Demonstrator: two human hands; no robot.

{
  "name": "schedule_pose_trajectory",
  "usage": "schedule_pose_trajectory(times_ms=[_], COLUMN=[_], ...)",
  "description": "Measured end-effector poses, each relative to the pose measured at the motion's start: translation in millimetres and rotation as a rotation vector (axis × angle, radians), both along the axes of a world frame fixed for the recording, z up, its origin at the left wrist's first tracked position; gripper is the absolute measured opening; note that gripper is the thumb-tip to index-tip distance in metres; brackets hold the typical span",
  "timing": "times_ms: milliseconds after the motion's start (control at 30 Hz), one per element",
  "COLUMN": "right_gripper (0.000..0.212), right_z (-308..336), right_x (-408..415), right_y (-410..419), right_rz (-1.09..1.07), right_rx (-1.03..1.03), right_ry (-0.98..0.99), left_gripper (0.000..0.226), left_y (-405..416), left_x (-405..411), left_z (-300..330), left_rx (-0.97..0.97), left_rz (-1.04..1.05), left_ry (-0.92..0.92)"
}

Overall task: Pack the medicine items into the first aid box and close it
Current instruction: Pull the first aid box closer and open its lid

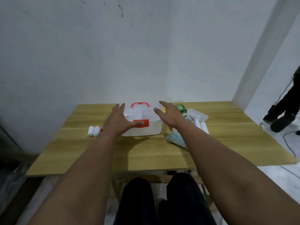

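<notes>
A translucent white first aid box (142,129) with a red handle (140,104) and a red front latch (144,122) stands shut at the far middle of the wooden table (146,151). My left hand (121,121) is spread at the box's left side, thumb on the latch. My right hand (168,113) hovers open at its right side. Two white bandage rolls (93,131) lie to the left. To the right lie a green carton (181,108), a white bottle (188,118), a clear plastic case (197,114), more white rolls (202,125) and a pack of blue face masks (176,139).
A white wall rises right behind the table. My dark-trousered legs (162,200) are under the table's near edge. At the far right another person's legs (283,109) stand on the white floor, with black cables (289,143) trailing nearby.
</notes>
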State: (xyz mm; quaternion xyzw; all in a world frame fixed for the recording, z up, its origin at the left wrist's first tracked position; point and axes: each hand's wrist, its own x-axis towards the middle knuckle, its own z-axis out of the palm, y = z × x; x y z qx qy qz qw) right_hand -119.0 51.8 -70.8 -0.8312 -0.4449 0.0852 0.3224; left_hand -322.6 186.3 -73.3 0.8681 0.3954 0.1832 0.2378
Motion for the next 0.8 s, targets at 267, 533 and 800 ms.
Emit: schedule_pose_trajectory(times_ms=[267, 533, 800], right_gripper=[0.068, 0.099, 0.080], right_z=[-9.7, -20.8, -42.1], right_x=[15.4, -13.6, -17.3], right_y=[-4.8, -4.7, 2.5], right_rz=[0.022, 0.188, 0.205], right_rx=[0.055, -0.079, -0.090], right_ry=[0.012, -0.617, -0.788], left_gripper=[0.140, 0.107, 0.112], left_y=[9.7, -2.2, -3.7], left_x=[6.5, 0.9, 0.1], left_z=[-15.1, -24.0, -35.2], left_rx=[0.057, -0.034, -0.131], left_rz=[-0.089, -0.148, -0.154], left_ry=[0.009, -0.258, -0.368])
